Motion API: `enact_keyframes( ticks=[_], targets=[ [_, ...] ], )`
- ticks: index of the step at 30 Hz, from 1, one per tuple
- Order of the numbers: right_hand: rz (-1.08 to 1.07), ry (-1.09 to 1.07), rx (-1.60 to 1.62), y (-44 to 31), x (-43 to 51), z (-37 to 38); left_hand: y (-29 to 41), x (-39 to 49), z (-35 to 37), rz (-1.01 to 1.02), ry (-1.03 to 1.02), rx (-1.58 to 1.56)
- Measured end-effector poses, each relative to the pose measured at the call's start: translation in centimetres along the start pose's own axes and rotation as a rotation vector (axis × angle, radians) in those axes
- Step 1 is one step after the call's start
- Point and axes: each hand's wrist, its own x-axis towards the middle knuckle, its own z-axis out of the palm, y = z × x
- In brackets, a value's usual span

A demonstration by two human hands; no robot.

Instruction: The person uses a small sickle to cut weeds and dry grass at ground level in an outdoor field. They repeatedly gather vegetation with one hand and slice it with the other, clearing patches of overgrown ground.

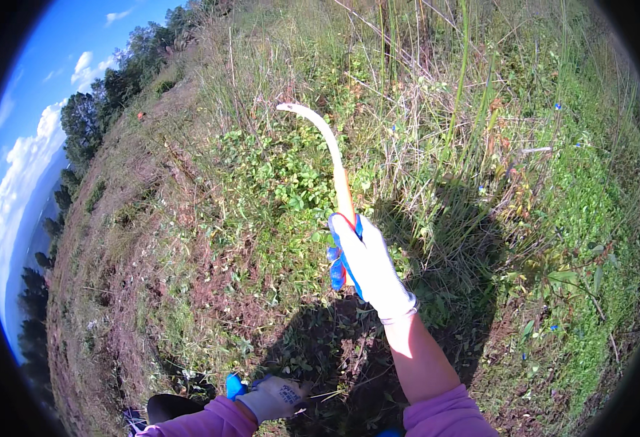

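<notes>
My right hand (369, 262), in a white knit glove with a blue-coated palm, is closed around the orange handle (344, 191) of a sickle. Its curved blade (322, 125), bright in the sun, rises above the weeds and hooks toward the left. Low in the picture, my left hand (279, 396) wears a matching glove that bears writing on its back. It is close to the ground, partly in shadow, beside a few thin dry stalks (328, 393). Its fingers are turned away and dark, so whether they grip the stalks is unclear.
Low leafy weeds (292, 175) cover the slope ahead. Tall grass and dry stems (434, 109) stand beyond the sickle and to the right. My shadow (451, 262) falls across the ground. A dark rounded thing (172, 407) is beside my left sleeve. Trees (82, 123) line the far left.
</notes>
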Motion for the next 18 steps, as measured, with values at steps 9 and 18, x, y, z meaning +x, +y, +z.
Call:
enact_keyframes(
  ticks=[9, 18],
  targets=[
    [-0.033, 0.015, -0.079, -1.4, -0.5, -1.4, 0.2, 1.1, 3.4, -0.091, -0.083, -0.183],
    [-0.227, 0.044, -0.293, -2.7, -0.5, -2.6, -0.5, -1.3, 7.2, -0.212, -0.097, -0.3]
  ],
)
